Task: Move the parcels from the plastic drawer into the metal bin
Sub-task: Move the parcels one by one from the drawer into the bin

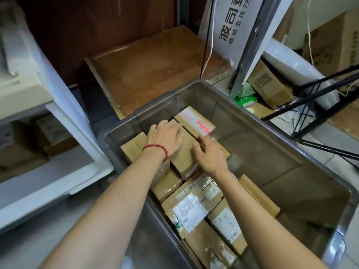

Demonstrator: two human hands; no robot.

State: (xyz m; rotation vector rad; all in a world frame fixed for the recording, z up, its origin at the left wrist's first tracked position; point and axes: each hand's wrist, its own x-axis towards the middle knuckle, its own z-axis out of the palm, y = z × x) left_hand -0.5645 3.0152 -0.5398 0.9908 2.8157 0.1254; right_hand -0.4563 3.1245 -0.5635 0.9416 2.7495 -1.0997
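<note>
Parcel under flat left hand and right hand, bin floor bare rightward.

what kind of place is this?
Probably a parcel storeroom or shipping back room: labelled cardboard parcels packed in a grey bin, more cartons beside it, metal racking upright behind.

a deep grey bin, open at the top, holds brown cardboard parcels packed close along its left side. a plain parcel lies tilted on top of the stack, with the left hand flat on it and the right hand against its right edge. just behind it lies a parcel with red-printed tape; nearer lies a taped parcel with a white label. to the left, a white plastic drawer shows more parcels dimly through its front.
</note>
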